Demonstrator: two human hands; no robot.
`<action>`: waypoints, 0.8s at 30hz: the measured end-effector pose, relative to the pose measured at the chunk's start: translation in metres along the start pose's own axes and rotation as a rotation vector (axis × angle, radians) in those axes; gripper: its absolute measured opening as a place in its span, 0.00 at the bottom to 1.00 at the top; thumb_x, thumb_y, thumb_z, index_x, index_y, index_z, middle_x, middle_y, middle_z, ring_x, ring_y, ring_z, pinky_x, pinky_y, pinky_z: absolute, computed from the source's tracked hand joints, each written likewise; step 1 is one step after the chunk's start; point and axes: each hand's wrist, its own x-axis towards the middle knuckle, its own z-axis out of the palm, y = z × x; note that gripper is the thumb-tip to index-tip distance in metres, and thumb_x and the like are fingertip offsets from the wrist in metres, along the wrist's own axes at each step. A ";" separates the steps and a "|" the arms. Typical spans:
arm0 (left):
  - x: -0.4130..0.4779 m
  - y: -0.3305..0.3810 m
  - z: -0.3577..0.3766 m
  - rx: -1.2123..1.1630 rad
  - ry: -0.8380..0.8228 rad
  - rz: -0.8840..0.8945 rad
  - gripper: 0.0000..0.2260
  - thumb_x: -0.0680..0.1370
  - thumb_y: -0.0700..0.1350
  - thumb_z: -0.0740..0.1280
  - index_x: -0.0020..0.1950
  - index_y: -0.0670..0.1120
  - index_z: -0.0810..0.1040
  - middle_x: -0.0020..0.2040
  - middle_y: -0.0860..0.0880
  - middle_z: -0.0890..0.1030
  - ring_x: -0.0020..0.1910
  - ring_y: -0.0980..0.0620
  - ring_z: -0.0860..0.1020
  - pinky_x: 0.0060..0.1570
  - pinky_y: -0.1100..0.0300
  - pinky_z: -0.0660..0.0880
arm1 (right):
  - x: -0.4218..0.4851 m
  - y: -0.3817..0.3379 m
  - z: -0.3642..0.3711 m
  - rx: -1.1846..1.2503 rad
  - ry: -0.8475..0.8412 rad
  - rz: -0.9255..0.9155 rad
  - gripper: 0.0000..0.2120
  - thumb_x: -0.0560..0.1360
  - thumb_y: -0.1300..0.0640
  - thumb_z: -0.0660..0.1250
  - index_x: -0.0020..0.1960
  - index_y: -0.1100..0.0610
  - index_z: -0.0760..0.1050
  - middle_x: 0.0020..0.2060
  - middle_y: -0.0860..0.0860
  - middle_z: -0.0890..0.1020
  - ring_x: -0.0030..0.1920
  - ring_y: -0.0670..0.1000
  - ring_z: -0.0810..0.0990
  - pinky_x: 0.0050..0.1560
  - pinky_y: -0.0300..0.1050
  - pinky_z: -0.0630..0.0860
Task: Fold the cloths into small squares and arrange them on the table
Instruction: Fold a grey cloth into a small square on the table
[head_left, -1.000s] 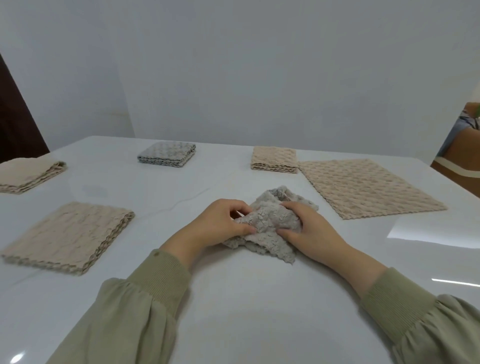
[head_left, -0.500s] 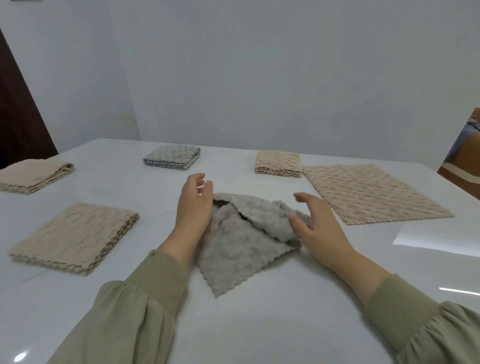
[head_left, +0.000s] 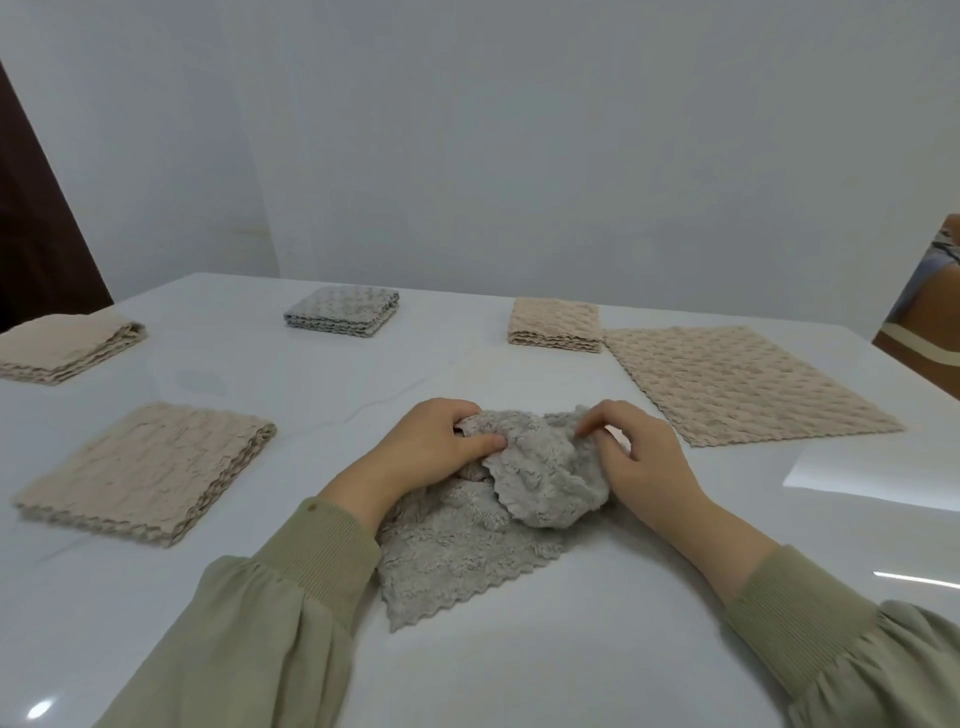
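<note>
A grey fluffy cloth (head_left: 467, 556) lies crumpled on the white table (head_left: 571, 649) in front of me, one corner pointing toward me. My left hand (head_left: 431, 452) pinches its upper edge between thumb and fingers. My right hand (head_left: 639, 457) grips a bunched fold of the same cloth, lifted slightly off the table. A flat beige cloth (head_left: 737, 384) lies spread out at the right. Folded squares sit further off: a grey one (head_left: 343, 319), a beige one (head_left: 556, 325), a larger beige one (head_left: 145, 467) at the left and another (head_left: 67, 345) at the far left.
A white wall stands behind the table. A dark door edge (head_left: 36, 249) is at the far left. Part of a wooden chair with fabric (head_left: 930, 312) shows at the right edge, beside the table's right corner.
The cloth was spread partly open half a second ago with both hands apart. Now both hands have come together and gathered its upper part into a bunched fold.
</note>
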 end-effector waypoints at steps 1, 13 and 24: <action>-0.001 0.001 0.000 -0.027 0.025 -0.014 0.12 0.74 0.56 0.69 0.46 0.48 0.82 0.41 0.54 0.82 0.42 0.58 0.78 0.43 0.61 0.73 | 0.000 0.001 -0.001 0.038 -0.026 0.012 0.12 0.68 0.64 0.57 0.42 0.54 0.77 0.40 0.44 0.80 0.45 0.42 0.76 0.48 0.30 0.68; -0.004 0.003 -0.008 0.217 0.637 0.058 0.10 0.80 0.47 0.59 0.47 0.46 0.79 0.41 0.52 0.79 0.40 0.54 0.74 0.40 0.62 0.65 | 0.001 -0.001 -0.004 0.022 0.260 -0.110 0.11 0.66 0.55 0.55 0.28 0.59 0.63 0.24 0.50 0.65 0.28 0.47 0.63 0.29 0.39 0.59; 0.003 -0.002 0.008 0.467 0.319 -0.025 0.31 0.79 0.47 0.60 0.77 0.51 0.46 0.78 0.48 0.46 0.77 0.47 0.45 0.75 0.48 0.47 | 0.023 0.022 -0.014 0.750 0.391 0.626 0.21 0.81 0.54 0.55 0.73 0.56 0.60 0.57 0.58 0.78 0.55 0.54 0.79 0.59 0.51 0.74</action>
